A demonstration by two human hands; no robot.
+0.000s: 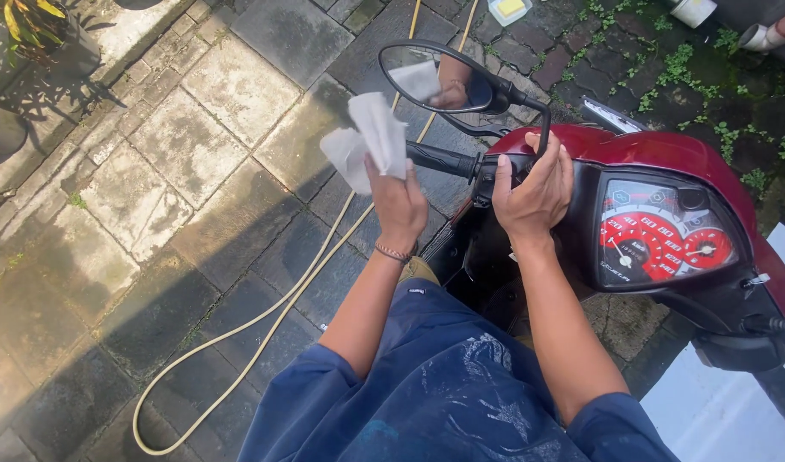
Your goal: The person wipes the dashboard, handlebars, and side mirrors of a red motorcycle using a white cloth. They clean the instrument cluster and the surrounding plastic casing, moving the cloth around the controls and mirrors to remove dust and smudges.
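Observation:
My left hand (398, 203) holds a crumpled white cloth (367, 139) up beside the black left handlebar grip (440, 159) of a dark red scooter (666, 158). My right hand (534, 192) rests on the handlebar housing just right of that grip, fingers wrapped over the top. The round black mirror (435, 79) stands above both hands and reflects the cloth. A red speedometer panel (662, 239) lies to the right of my right hand.
A pale hose (268, 312) runs across the stone paving (196, 171) on the left. A potted plant (29, 34) sits at the top left. A small yellow-and-white container (510, 8) lies at the top. A white surface (726, 402) is at the lower right.

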